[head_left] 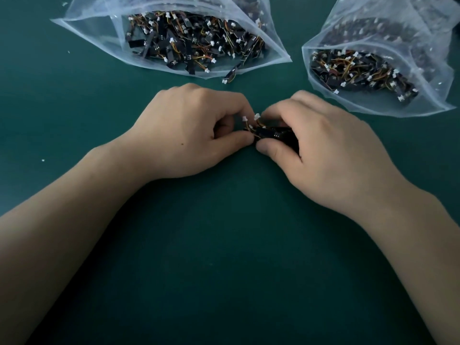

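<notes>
Both hands meet over the middle of a dark green mat. My right hand grips a small bundle of black modules with thin orange and yellow wires and white connectors, thumb underneath and fingers curled over the top. My left hand pinches the wired end of that bundle between thumb and forefinger, where two white connectors stick up. Much of the bundle is hidden under my right fingers.
A clear zip bag lies open at the back centre, full of several black wired modules. One loose module lies at its mouth. A second open bag of the same parts sits at the back right.
</notes>
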Demonstrator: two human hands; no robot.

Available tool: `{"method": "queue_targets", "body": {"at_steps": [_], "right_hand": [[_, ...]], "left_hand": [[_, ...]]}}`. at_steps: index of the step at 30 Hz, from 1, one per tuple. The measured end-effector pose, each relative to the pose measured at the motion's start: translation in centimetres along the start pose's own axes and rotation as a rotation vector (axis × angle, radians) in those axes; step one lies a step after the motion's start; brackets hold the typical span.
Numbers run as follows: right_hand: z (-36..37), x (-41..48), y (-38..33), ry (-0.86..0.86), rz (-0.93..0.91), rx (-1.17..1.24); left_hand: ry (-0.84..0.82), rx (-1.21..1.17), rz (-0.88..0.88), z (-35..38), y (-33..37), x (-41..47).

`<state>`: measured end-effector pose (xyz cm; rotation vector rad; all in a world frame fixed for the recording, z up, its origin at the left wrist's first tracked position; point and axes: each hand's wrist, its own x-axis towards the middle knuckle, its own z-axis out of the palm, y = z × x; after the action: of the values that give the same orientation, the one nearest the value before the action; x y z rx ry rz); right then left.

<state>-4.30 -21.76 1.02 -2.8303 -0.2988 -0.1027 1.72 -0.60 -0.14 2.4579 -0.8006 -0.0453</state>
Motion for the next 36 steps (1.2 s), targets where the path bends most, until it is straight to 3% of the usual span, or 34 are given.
{"method": "queue_targets", "body": {"at_steps": [12,21,25,29,32,36], "right_hand": [[0.8,0.2,-0.1,0.055,-0.043,-0.168],[0.4,1.1,2.8,0.231,0.105,-0.201],[-0.3,1.6,4.7,0.387,0.274,-0.308],[-0.7,1.8,5.1,0.383,0.377,-0.324],[-0.8,1.8,4.8,0.415,0.28,-0.284],[-0.1,1.8,4.4,0.299,0.19,-0.215]], "left_hand": [[0.03,-0.012,-0.005,0.1,0.1,-0.2],[0.03,-0.012,-0.007,0.1,0.1,-0.2],[0.027,-0.015,-0.002,0.1,0.1,-0.3],[0.032,-0.024,0.006,0.2,0.1,-0.3],[0.06,-0.078,0.007,0.1,-0.1,-0.3],[0.106,-0.099,0.0,0.2,-0.2,-0.2]]}}
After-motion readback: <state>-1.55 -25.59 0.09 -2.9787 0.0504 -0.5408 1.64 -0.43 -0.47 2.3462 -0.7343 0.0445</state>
